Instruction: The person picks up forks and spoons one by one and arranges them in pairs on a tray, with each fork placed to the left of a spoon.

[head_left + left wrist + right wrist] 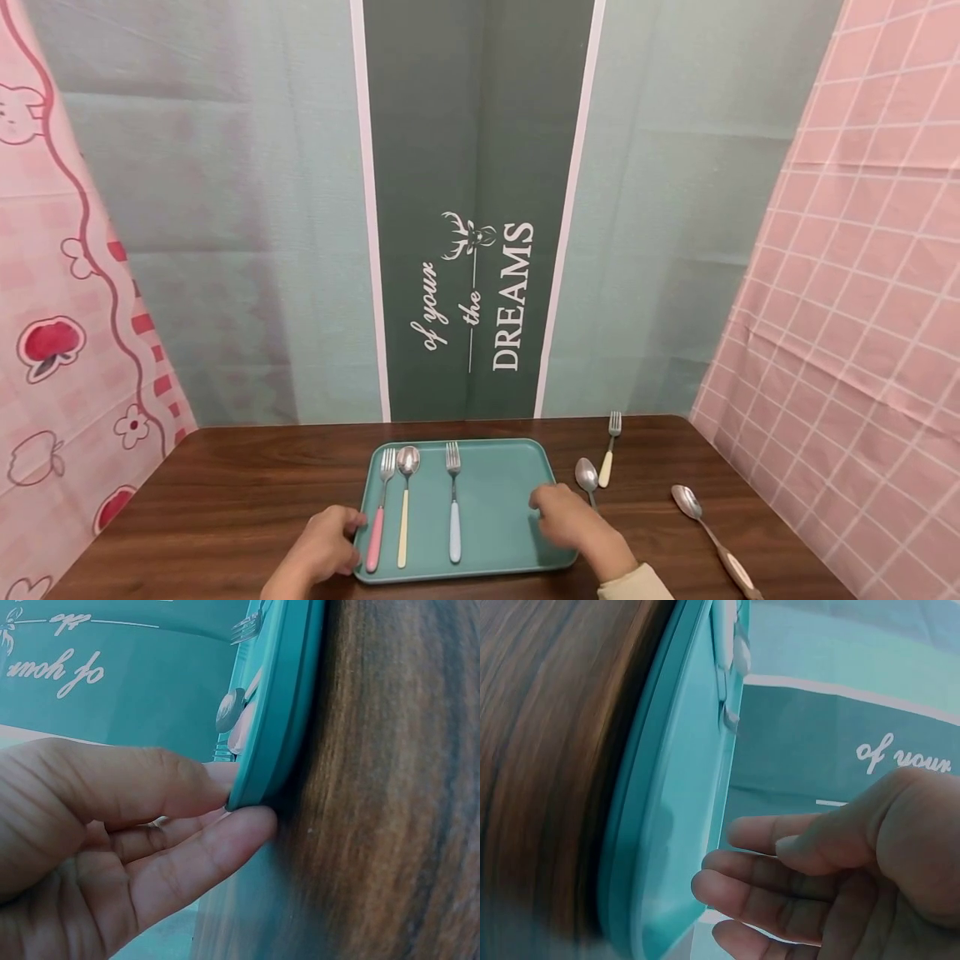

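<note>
A teal tray (498,537) lies on the dark wooden table. My left hand (324,543) pinches its left rim between thumb and fingers, as the left wrist view shows closely. Over the tray's right side is my right hand (567,518), its fingers loosely bent around nothing. On the tray's left part lie a fork with a pink handle (375,540) and a spoon with a pale yellow handle (404,512). A fork with a light blue handle (454,530) lies near the tray's middle. All three point away from me.
Right of the tray, a spoon (587,475) is partly hidden by my right hand. Beside it lies a fork with a cream handle (607,468). Farther right is a spoon with a brown handle (724,557). Fabric hangings (285,250) stand around the table's back and sides.
</note>
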`<state>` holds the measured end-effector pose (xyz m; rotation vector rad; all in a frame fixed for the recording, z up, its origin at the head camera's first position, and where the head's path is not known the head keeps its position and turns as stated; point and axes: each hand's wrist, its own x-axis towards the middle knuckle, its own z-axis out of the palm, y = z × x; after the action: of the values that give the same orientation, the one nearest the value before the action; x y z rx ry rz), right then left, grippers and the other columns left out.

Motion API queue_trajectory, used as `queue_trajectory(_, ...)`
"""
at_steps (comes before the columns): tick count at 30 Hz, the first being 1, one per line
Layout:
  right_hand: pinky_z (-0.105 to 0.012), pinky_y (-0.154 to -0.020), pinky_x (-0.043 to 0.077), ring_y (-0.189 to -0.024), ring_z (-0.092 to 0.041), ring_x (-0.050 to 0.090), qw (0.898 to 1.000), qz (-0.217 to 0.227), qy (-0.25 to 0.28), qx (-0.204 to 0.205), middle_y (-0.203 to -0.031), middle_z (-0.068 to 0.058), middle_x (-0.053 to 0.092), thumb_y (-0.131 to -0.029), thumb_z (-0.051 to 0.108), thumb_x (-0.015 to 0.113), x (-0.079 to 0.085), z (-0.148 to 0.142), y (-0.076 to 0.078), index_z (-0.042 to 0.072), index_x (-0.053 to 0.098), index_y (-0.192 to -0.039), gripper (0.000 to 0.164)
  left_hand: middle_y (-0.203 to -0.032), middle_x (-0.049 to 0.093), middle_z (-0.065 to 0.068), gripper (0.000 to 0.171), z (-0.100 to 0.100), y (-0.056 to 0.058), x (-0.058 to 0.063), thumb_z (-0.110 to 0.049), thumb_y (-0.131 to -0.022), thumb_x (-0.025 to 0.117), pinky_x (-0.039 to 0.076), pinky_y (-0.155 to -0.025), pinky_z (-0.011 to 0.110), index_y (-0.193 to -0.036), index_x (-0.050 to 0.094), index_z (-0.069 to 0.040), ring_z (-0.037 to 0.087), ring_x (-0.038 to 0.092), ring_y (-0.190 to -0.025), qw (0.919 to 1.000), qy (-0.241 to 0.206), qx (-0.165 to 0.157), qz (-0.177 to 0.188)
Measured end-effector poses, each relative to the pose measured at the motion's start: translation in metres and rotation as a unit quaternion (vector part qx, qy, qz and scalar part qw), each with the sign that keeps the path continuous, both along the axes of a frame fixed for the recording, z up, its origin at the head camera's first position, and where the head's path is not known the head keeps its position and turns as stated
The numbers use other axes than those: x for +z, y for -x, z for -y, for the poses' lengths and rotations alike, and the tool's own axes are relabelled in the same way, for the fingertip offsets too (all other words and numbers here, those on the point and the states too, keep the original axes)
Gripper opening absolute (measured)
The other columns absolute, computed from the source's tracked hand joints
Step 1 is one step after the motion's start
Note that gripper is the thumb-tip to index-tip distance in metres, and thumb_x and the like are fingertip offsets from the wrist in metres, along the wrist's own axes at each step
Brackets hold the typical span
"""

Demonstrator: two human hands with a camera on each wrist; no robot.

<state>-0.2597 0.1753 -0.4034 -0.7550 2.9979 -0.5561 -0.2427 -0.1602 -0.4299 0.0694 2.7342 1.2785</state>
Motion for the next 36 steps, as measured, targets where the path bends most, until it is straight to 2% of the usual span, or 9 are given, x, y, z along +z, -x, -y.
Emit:
queue_trajectory(3, -0.026, -0.046, 0.030, -0.055, -0.010, 0.033, 1.000, -0.004, 0.013, 0.003, -0.062, 0.001, 0.044, -0.070, -0.015, 0.046, -0.001, -0.008, 0.000, 0.001, 0.061, -0.071, 0.021, -0.086, 0.059, 0.014, 0.045, 0.000, 0.000, 0.000, 0.017, -0.057, 0.063, 0.052, -0.052, 0.031, -0.102, 0.064, 0.011, 0.021, 0.055, -0.068, 1.0000, 0.005, -0.001, 0.003)
queue_trajectory(5, -0.026, -0.047, 0.036, -0.057, -0.009, 0.039, 1.000, -0.011, 0.017, 0.006, -0.067, -0.003, 0.054, -0.072, -0.014, 0.048, -0.001, -0.014, 0.001, -0.003, 0.063, -0.076, 0.019, -0.086, 0.060, 0.014, 0.045, 0.000, 0.001, 0.000, 0.017, -0.058, 0.063, 0.052, -0.052, 0.031, -0.102, 0.064, 0.011, 0.022, 0.055, -0.068, 1.0000, 0.007, -0.002, 0.005)
queue_trajectory(10, -0.029, -0.049, 0.041, -0.058, -0.010, 0.044, 1.000, -0.008, 0.024, 0.006, -0.071, -0.013, 0.057, -0.079, -0.004, 0.059, 0.000, -0.027, 0.002, -0.006, 0.063, -0.080, 0.005, -0.086, 0.060, 0.014, 0.045, 0.000, 0.001, 0.001, 0.017, -0.057, 0.063, 0.052, -0.052, 0.031, -0.102, 0.064, 0.011, 0.022, 0.055, -0.069, 1.0000, 0.007, -0.004, 0.005)
queue_trajectory(12, -0.029, -0.047, 0.039, -0.055, -0.011, 0.043, 1.000, -0.006, 0.026, 0.001, -0.066, -0.009, 0.053, -0.079, -0.001, 0.062, 0.000, -0.032, 0.002, -0.004, 0.061, -0.076, 0.004, -0.086, 0.060, 0.014, 0.046, 0.001, 0.001, 0.001, 0.017, -0.057, 0.063, 0.052, -0.052, 0.031, -0.102, 0.064, 0.011, 0.022, 0.055, -0.069, 1.0000, 0.006, -0.003, 0.006)
queue_trajectory(16, -0.028, -0.045, 0.036, -0.051, -0.011, 0.041, 1.000, 0.002, 0.030, -0.011, -0.059, -0.002, 0.044, -0.078, 0.001, 0.065, -0.002, -0.041, 0.001, 0.002, 0.055, -0.069, 0.013, -0.086, 0.059, 0.014, 0.045, 0.001, 0.001, 0.001, 0.017, -0.057, 0.064, 0.052, -0.052, 0.031, -0.102, 0.063, 0.012, 0.021, 0.055, -0.068, 1.0000, 0.004, -0.003, 0.008)
queue_trajectory(24, -0.033, -0.046, 0.035, -0.053, -0.017, 0.041, 0.998, 0.021, 0.020, -0.059, -0.060, -0.002, 0.044, -0.074, -0.001, 0.066, -0.006, -0.057, -0.002, 0.003, 0.056, -0.071, 0.011, -0.086, 0.059, 0.014, 0.045, 0.001, 0.000, 0.000, 0.017, -0.056, 0.063, 0.052, -0.052, 0.031, -0.101, 0.064, 0.011, 0.021, 0.055, -0.067, 1.0000, 0.001, -0.004, 0.000)
queue_trajectory(28, -0.038, -0.051, 0.040, -0.061, -0.021, 0.047, 0.997, 0.011, 0.014, -0.078, -0.066, -0.004, 0.050, -0.068, -0.002, 0.070, -0.009, -0.061, -0.003, 0.000, 0.059, -0.076, 0.014, -0.086, 0.060, 0.014, 0.046, 0.001, 0.001, -0.001, 0.017, -0.055, 0.063, 0.052, -0.051, 0.031, -0.101, 0.064, 0.011, 0.021, 0.055, -0.067, 1.0000, 0.004, -0.006, -0.005)
queue_trajectory(31, -0.045, -0.062, 0.046, -0.075, -0.027, 0.053, 0.995, 0.003, 0.003, -0.098, -0.076, -0.009, 0.055, -0.064, 0.000, 0.073, -0.011, -0.063, -0.003, 0.000, 0.063, -0.083, 0.021, -0.087, 0.059, 0.014, 0.047, 0.001, 0.001, -0.001, 0.017, -0.056, 0.063, 0.052, -0.051, 0.030, -0.102, 0.064, 0.011, 0.021, 0.055, -0.067, 1.0000, 0.004, -0.006, -0.001)
queue_trajectory(36, -0.050, -0.071, 0.046, -0.088, -0.034, 0.052, 0.992, 0.046, -0.003, -0.120, -0.088, -0.014, 0.058, -0.064, 0.001, 0.075, -0.014, -0.065, -0.003, 0.001, 0.068, -0.092, 0.028, -0.087, 0.060, 0.016, 0.046, 0.002, 0.000, 0.000, 0.017, -0.057, 0.063, 0.052, -0.051, 0.030, -0.102, 0.064, 0.012, 0.021, 0.055, -0.066, 1.0000, 0.003, -0.003, 0.000)
